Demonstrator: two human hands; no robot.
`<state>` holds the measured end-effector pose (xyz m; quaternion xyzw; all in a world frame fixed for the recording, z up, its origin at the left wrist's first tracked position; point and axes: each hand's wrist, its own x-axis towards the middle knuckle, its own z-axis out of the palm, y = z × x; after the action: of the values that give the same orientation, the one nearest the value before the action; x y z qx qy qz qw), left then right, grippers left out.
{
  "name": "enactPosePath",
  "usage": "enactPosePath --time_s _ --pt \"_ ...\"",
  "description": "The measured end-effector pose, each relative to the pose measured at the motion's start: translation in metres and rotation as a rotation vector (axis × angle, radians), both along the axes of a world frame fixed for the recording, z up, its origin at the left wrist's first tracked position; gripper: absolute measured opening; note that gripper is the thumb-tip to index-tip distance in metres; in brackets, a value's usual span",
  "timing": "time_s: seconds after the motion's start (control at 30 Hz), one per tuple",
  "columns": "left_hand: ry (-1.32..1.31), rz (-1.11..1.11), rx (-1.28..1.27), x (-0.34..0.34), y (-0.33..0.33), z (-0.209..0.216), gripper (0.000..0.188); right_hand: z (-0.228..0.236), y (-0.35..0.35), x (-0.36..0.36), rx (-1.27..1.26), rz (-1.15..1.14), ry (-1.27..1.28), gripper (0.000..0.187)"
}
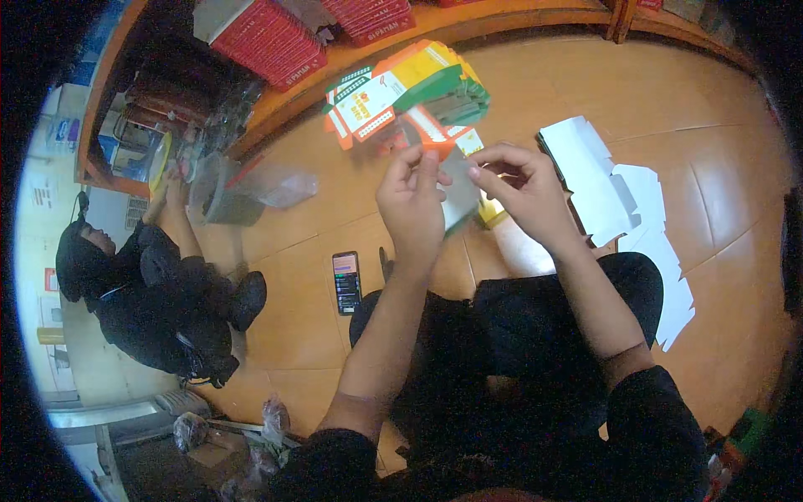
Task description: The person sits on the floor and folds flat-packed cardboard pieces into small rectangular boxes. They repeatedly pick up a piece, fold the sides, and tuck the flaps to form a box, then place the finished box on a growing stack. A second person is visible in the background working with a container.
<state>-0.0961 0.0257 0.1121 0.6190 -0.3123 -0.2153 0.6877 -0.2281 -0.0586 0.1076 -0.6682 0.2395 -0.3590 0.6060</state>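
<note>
In front of me, a thin carton box (459, 197) with a grey panel and orange-and-white flaps hangs between my hands above the floor. My left hand (410, 205) is closed on its left side, thumb and fingers pinching near the upper flap. At the other side my right hand (529, 194) has bent fingers, with thumb and fingertips at the carton's upper right edge. Just beyond lies a fanned pile of flat printed cartons (393, 92) in orange, green, yellow and white. Part of a yellow carton (492, 213) shows beneath my right hand.
White die-cut cardboard sheets (577, 171) lie right on the tiled floor (711, 134). A lit phone (345, 283) rests left of my knee. Red boxes (268, 42) stack on a wooden shelf (519, 18). Another person (150, 284) sits at left near a grey bin (219, 192).
</note>
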Motion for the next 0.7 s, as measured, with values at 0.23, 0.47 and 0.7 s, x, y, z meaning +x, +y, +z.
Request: enactPosePath --time_s 0.23,0.47,0.7 --pt "0.36 -0.059 -0.115 -0.006 -0.002 -0.002 0.015 0.0 0.008 0.002 0.142 -0.008 -0.199 0.018" --pt "0.31 -0.179 -0.041 -0.006 0.009 0.01 0.012 0.003 0.006 -0.001 0.062 -0.045 -0.21 0.013" --pt "0.009 -0.172 -0.027 -0.007 0.011 0.017 0.009 0.003 0.019 0.004 -0.004 -0.155 -0.216 0.015"
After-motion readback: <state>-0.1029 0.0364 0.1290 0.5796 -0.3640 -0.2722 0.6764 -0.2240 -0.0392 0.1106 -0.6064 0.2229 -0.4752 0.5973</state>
